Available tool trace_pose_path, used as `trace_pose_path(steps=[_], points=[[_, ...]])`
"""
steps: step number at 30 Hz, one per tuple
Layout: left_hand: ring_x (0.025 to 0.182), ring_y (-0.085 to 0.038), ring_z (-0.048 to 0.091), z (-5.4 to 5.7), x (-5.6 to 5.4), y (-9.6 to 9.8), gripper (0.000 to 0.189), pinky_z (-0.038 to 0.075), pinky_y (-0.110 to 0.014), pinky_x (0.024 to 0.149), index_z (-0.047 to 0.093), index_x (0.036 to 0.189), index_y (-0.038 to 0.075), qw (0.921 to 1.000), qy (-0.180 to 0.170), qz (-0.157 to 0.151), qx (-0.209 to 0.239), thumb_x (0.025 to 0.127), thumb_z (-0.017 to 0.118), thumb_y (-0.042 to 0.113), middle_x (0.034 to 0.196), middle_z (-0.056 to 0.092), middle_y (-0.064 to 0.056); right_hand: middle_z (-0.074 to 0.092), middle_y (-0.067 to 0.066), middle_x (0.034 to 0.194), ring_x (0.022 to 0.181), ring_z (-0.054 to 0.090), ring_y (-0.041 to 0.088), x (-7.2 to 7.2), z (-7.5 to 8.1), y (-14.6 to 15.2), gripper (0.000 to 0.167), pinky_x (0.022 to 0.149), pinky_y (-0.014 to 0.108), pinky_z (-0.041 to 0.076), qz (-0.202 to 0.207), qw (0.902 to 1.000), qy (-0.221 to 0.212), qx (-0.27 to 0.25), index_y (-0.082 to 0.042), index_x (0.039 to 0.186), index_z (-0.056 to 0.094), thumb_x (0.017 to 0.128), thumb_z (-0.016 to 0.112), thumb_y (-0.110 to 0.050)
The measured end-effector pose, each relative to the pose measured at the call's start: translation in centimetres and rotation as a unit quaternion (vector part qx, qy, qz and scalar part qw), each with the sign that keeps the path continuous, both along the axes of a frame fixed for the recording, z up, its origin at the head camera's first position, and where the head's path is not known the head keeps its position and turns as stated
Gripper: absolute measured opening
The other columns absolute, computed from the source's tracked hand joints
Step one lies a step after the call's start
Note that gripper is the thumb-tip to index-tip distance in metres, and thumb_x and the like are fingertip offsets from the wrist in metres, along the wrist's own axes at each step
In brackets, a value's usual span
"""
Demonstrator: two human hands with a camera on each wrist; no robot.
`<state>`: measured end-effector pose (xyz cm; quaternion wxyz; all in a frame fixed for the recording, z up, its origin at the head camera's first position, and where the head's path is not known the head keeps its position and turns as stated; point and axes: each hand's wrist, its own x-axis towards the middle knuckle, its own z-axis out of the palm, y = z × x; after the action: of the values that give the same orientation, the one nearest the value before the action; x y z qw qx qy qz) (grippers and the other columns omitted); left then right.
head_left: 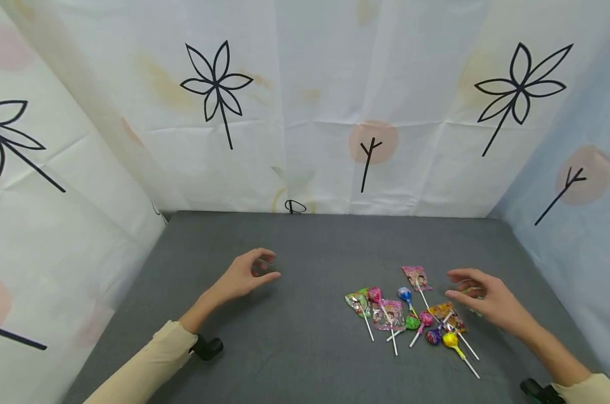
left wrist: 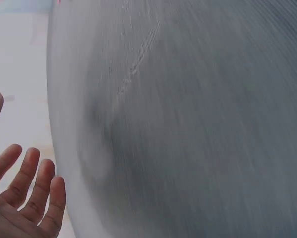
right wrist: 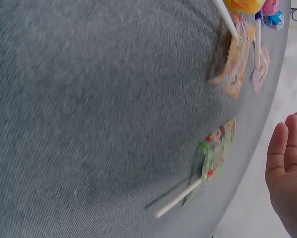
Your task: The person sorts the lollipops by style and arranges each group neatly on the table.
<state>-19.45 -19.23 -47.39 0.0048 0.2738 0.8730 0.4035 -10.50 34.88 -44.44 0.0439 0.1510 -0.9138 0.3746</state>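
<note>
My left hand hovers over the left half of the table, fingers loosely bent and apart from the thumb, holding nothing. To the right of the lollipops, my right hand is held above the table with relaxed fingers and nothing in its grasp. Below it lies a flat lollipop in a clear and green wrapper, mostly hidden by the hand in the head view. Nearest on its left are an orange-wrapped flat lollipop, a pink-wrapped flat one and a yellow ball lollipop.
Other lollipops lie in a loose cluster: a green-wrapped flat one, a pink flat one, a blue ball one and a purple ball one among them. White printed curtains enclose the grey table.
</note>
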Motion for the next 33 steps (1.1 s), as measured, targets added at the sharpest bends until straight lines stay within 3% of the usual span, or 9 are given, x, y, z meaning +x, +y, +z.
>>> trace_pose_path(steps=[7, 13, 22, 28, 33], points=[[0.102, -0.024, 0.065, -1.1, 0.6, 5.5, 0.052, 0.054, -0.04, 0.082, 0.062, 0.131, 0.004, 0.9992, -0.018, -0.032, -0.016, 0.092, 0.08, 0.032, 0.119, 0.065, -0.008, 0.064, 0.021, 0.12, 0.096, 0.064, 0.023, -0.8, -0.3, -1.2, 0.041, 0.074, 0.025, 0.054, -0.008, 0.9998, -0.016, -0.001, 0.002, 0.129, 0.062, 0.093, 0.077, -0.012], [0.103, -0.022, 0.062, -1.3, 1.2, 9.2, 0.052, 0.051, -0.04, 0.088, 0.064, 0.129, 0.006, 0.998, -0.013, -0.055, -0.03, 0.09, 0.081, 0.036, 0.118, 0.064, -0.004, 0.062, 0.024, 0.125, 0.104, 0.062, 0.039, -2.0, -0.8, -1.8, 0.047, 0.079, 0.032, 0.056, -0.003, 0.9993, -0.036, -0.005, 0.005, 0.132, 0.06, 0.093, 0.078, -0.014], [0.105, -0.015, 0.058, -1.7, 1.7, 14.3, 0.058, 0.047, -0.035, 0.093, 0.066, 0.126, 0.012, 0.9939, -0.009, -0.067, -0.086, 0.084, 0.083, 0.047, 0.116, 0.065, 0.001, 0.059, 0.027, 0.129, 0.111, 0.059, 0.043, -3.8, -1.5, -2.6, 0.053, 0.085, 0.054, 0.053, 0.016, 0.9982, -0.055, -0.02, 0.006, 0.135, 0.057, 0.092, 0.079, -0.015], [0.101, -0.012, 0.056, -1.3, 2.3, 16.7, 0.058, 0.045, -0.031, 0.09, 0.068, 0.124, 0.015, 0.9898, 0.01, -0.079, -0.118, 0.081, 0.084, 0.051, 0.112, 0.064, 0.003, 0.059, 0.026, 0.129, 0.109, 0.058, 0.041, -4.7, -1.9, -2.8, 0.056, 0.087, 0.057, 0.05, 0.016, 0.9979, -0.062, -0.009, 0.006, 0.135, 0.058, 0.09, 0.081, -0.017], [0.098, -0.01, 0.054, -1.8, 2.3, 17.7, 0.056, 0.044, -0.029, 0.087, 0.07, 0.122, 0.017, 0.9877, 0.024, -0.085, -0.128, 0.08, 0.085, 0.051, 0.11, 0.063, 0.005, 0.058, 0.027, 0.13, 0.11, 0.057, 0.043, -5.1, -2.0, -3.0, 0.059, 0.088, 0.06, 0.049, 0.012, 0.9971, -0.075, 0.001, 0.004, 0.136, 0.058, 0.089, 0.083, -0.022]])
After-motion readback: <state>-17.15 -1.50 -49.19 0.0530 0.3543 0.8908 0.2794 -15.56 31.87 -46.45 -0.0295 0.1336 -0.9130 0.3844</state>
